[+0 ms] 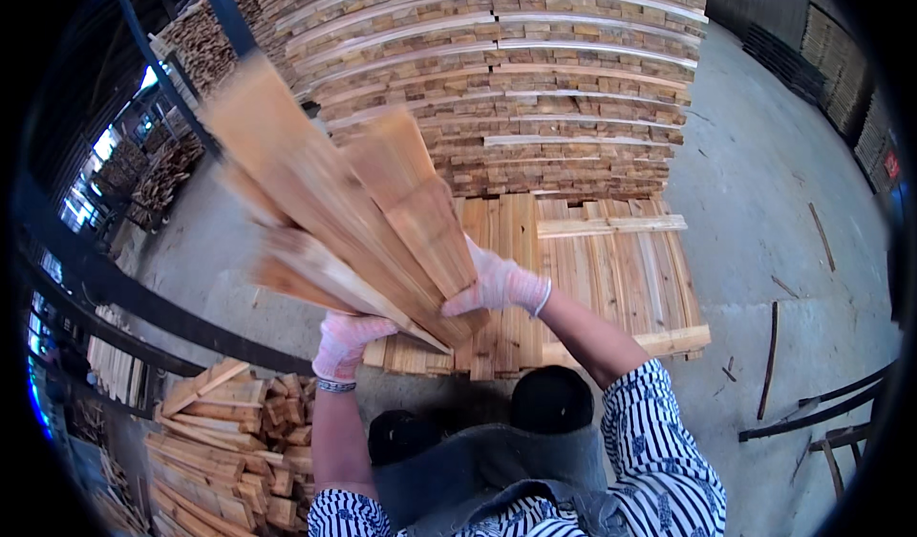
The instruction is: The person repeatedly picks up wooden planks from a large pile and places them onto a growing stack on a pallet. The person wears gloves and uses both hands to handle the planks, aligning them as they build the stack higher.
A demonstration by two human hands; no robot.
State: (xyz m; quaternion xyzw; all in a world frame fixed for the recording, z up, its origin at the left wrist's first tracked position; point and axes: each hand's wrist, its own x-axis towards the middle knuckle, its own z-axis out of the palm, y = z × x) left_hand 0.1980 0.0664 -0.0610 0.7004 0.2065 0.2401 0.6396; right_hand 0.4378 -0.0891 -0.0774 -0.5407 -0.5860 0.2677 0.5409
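Between my gloved hands is a bundle of wooden boards (334,198), tilted up to the left and blurred at the upper ends. My left hand (351,341), in a pinkish knit glove, grips the lower left side of the bundle. On the right side, my right hand (497,281) in a similar glove closes round the boards' lower ends. Below them lies a low stack of flat boards (621,284), with loose crosswise strips (616,225) on it. The boards I hold hide the left part of this stack.
A tall layered lumber stack (497,78) rises directly beyond the low one. A heap of short boards (220,451) lies at lower left, beside a dark curved metal bar (181,322). Thin sticks (769,360) lie on the concrete floor at right, near a dark metal frame (821,413).
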